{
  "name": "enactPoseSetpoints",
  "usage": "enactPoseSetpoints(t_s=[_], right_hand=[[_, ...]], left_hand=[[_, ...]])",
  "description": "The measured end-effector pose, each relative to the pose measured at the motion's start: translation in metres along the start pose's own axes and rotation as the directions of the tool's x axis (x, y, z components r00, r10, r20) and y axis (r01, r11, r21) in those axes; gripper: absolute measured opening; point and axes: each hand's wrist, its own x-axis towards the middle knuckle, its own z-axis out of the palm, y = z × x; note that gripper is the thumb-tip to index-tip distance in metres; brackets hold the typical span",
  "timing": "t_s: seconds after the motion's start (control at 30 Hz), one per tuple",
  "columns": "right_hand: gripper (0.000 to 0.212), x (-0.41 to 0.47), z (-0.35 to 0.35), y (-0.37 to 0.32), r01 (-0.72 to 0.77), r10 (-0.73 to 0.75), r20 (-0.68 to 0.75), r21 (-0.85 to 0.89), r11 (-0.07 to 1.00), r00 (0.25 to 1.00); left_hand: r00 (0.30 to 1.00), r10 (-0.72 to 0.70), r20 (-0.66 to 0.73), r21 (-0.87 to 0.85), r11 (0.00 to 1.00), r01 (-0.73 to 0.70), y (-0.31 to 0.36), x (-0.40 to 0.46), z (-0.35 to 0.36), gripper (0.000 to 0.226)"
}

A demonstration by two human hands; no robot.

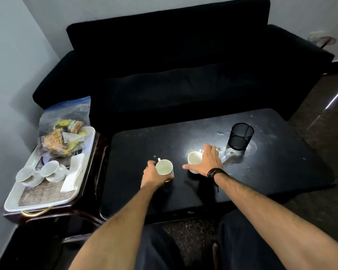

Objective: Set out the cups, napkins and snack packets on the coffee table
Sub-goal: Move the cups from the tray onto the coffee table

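Note:
Two white cups stand upright on the black coffee table [271, 172]. My left hand [151, 175] wraps around the left cup [165, 167]. My right hand [209, 160] grips the right cup [194, 159] from its right side. On a white tray [14, 203] at the left sit two more cups [49, 169] on saucers, white folded napkins [73, 175] and a clear bag of snack packets [64, 131].
The tray rests on a dark wooden side table [98, 172] left of the coffee table. A black mesh pen holder [241, 136] stands just beyond my right hand. A black sofa [183, 75] runs behind both tables. My knees are under the near edge.

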Motion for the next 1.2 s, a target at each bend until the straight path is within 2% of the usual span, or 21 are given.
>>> enactPoseSetpoints(t_s=[0.07,0.13,0.23,0.4,0.87,0.93,1.0,1.03,1.1,1.2], right_hand=[[0.108,-0.004,0.008,0.002,-0.116,0.116,0.006,0.077,0.99,0.993],[0.091,-0.003,0.015,0.004,-0.149,0.149,0.01,0.134,0.98,0.989],[0.075,0.003,0.016,0.001,-0.134,0.131,0.028,0.195,0.972,0.991],[0.069,0.025,0.011,-0.003,-0.12,0.098,0.109,0.218,0.969,0.989],[0.07,0.04,0.014,-0.002,-0.102,0.076,0.146,0.181,0.978,0.986],[0.078,0.038,0.013,-0.001,-0.101,0.073,0.157,0.182,0.978,0.985],[0.103,0.034,0.008,-0.002,-0.075,0.046,0.168,0.168,0.983,0.985],[0.114,0.032,0.004,-0.004,-0.052,0.03,0.147,0.147,0.988,0.989],[0.112,0.03,-0.004,-0.012,0.023,-0.025,0.017,0.128,0.991,1.0],[0.087,0.032,-0.016,-0.041,0.152,-0.129,-0.144,0.164,0.975,0.981]], left_hand=[[1.0,-0.027,0.017,0.0,1.0,0.027,-0.004,0.0,0.004,0.069],[1.0,-0.003,0.024,-0.007,1.0,0.003,-0.005,0.0,0.006,0.061],[0.999,0.018,0.041,-0.025,1.0,-0.017,-0.003,0.005,0.008,0.059],[0.996,0.045,0.075,-0.05,0.998,-0.041,0.005,0.028,0.012,0.062],[0.996,0.049,0.077,0.002,0.999,-0.049,0.019,0.053,0.026,0.065],[0.996,0.035,0.078,0.012,0.999,-0.036,0.02,0.053,0.026,0.071],[0.996,0.013,0.089,0.034,0.999,-0.016,0.019,0.051,0.023,0.09],[0.996,0.009,0.094,0.053,0.998,-0.014,0.019,0.05,0.019,0.103],[0.995,0.033,0.089,0.071,0.997,-0.039,0.016,0.05,0.008,0.118],[0.996,0.087,-0.002,0.049,0.995,-0.087,0.01,0.051,-0.02,0.102]])
